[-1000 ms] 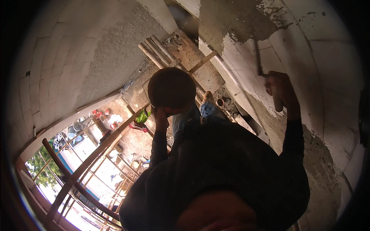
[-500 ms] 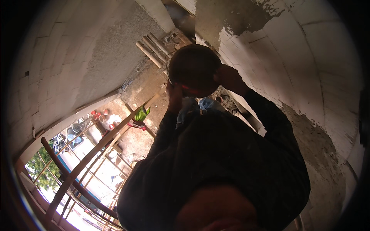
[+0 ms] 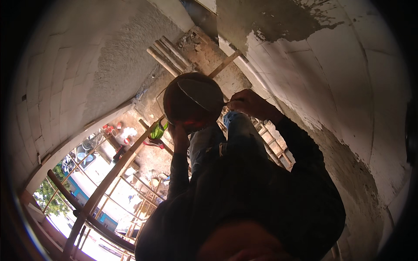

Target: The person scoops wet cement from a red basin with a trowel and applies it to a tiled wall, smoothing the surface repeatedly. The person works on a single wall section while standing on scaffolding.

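A dark, round bucket (image 3: 193, 100) with a reddish near side hangs in front of my legs, its thin wire handle showing at the left. A pale curved line crosses its shadowed mouth; the contents are too dark to make out. My left hand (image 3: 179, 134) supports the bucket's near left side, fingers mostly hidden behind it. Beside the right rim, my right hand (image 3: 251, 104) is closed, palm down, around a thin dark piece that reaches toward the bucket. Shadow hides what that piece is.
Walls rise on both sides, with rough plaster (image 3: 135, 48) on the left one and a wet patch (image 3: 278, 21) on the right. Wooden poles (image 3: 167, 56) lie ahead. Scaffold poles (image 3: 102, 187) cross the bright opening at lower left, near a green-and-red bundle (image 3: 157, 132).
The bucket has come nearer and to the left, along with my left hand. My right hand has moved down from the bucket's side and now shows a small gap to the rim.
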`<state>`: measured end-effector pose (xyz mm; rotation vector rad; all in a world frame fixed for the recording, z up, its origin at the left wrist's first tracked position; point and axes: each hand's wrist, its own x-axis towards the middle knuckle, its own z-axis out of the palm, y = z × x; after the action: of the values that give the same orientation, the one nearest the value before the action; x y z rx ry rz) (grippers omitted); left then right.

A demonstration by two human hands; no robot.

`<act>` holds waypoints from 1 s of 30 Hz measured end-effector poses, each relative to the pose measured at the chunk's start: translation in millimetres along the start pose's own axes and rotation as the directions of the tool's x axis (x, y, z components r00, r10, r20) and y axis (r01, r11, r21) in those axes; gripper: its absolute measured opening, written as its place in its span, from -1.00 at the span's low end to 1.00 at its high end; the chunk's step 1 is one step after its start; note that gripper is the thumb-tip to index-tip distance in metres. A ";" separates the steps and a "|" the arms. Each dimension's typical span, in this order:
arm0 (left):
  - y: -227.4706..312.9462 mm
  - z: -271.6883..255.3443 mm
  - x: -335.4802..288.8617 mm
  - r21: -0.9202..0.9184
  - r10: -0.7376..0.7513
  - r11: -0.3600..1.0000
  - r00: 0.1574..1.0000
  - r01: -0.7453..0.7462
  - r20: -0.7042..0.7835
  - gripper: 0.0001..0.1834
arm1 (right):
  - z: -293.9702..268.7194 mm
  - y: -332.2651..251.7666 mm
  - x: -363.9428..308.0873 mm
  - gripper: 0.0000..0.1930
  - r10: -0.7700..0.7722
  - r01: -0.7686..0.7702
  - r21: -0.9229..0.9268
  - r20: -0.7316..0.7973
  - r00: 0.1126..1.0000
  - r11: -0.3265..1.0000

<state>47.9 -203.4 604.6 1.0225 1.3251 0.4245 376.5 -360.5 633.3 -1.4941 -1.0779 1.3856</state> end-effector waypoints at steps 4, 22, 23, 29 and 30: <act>-3.3 -13.5 26.1 -0.080 -0.024 0.997 0.994 0.015 -0.106 -0.40 | -58.0 123.7 40.8 -0.59 0.331 -0.316 0.159 -0.080 0.940 0.935; 41.1 44.2 -17.8 -0.163 0.102 0.983 0.991 -0.086 0.092 -0.44 | -12.0 -34.4 -43.5 -0.81 -0.217 -0.087 -0.867 -0.219 0.951 0.491; 42.2 54.1 -15.8 -0.112 0.130 0.987 0.982 -0.115 0.136 -0.43 | -5.6 -28.2 -37.5 -0.83 -0.135 -0.203 -0.852 -0.301 0.944 0.482; 30.4 79.5 -15.5 -0.137 0.088 0.989 0.970 -0.058 0.229 -0.47 | 11.0 11.5 -39.8 -0.72 -0.189 -0.077 -0.731 -0.274 0.943 0.678; 29.8 79.2 -20.2 -0.173 0.119 0.982 0.965 -0.079 0.235 -0.48 | 10.3 -2.6 -48.7 -0.71 -0.188 -0.082 -0.727 -0.282 0.941 0.682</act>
<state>124.7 -232.3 633.7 0.9736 1.0057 0.4587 364.6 -405.9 649.9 -2.1470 -1.5279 0.5882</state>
